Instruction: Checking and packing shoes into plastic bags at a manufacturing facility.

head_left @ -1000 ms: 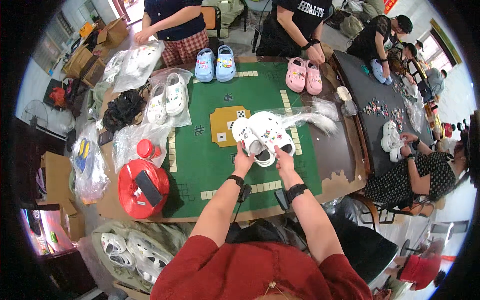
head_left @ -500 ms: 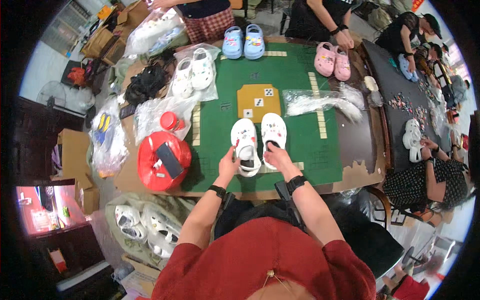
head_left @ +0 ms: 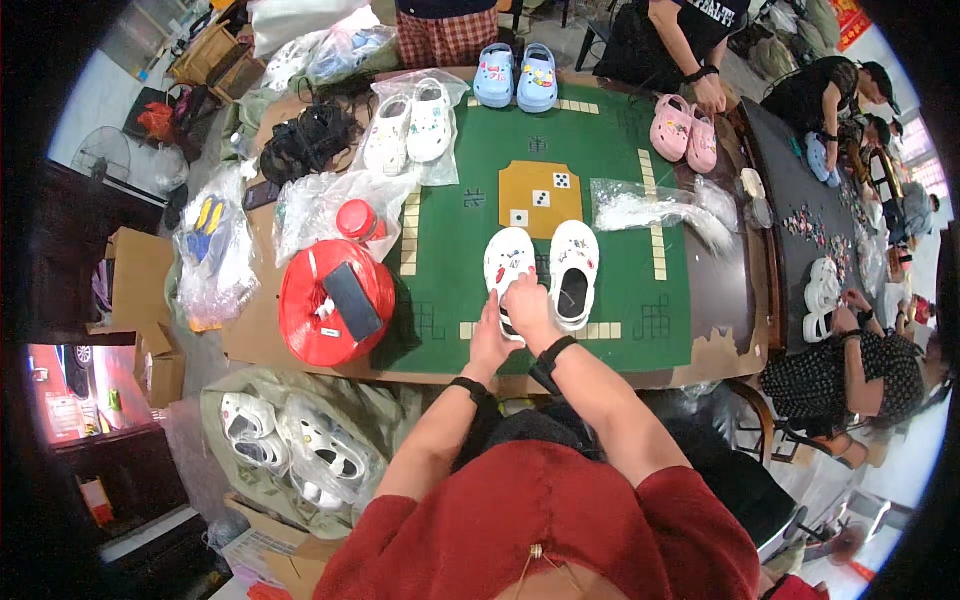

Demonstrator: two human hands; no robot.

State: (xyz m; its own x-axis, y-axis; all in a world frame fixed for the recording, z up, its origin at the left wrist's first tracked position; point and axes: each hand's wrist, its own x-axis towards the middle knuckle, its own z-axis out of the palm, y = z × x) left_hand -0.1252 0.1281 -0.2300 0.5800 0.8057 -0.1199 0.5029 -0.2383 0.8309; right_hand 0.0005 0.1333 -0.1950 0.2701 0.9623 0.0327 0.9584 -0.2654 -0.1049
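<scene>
Two white clogs with small coloured charms stand side by side on the green table mat, toes pointing away from me. My left hand grips the left clog along its left side near the heel. Over that clog's opening is my right hand, its fingers closed at the upper's edge; it hides much of the opening and heel. The right clog stands untouched beside it, its dark insole showing.
Left of the mat are a red twine roll with a phone on it and a red-lidded jar. Bagged white clogs, blue clogs and pink clogs stand farther off. Plastic bags lie right. Other people work around.
My right hand has left the right clog and crossed to the left clog. My left hand has stayed with the left clog. The whole view has shifted slightly.
</scene>
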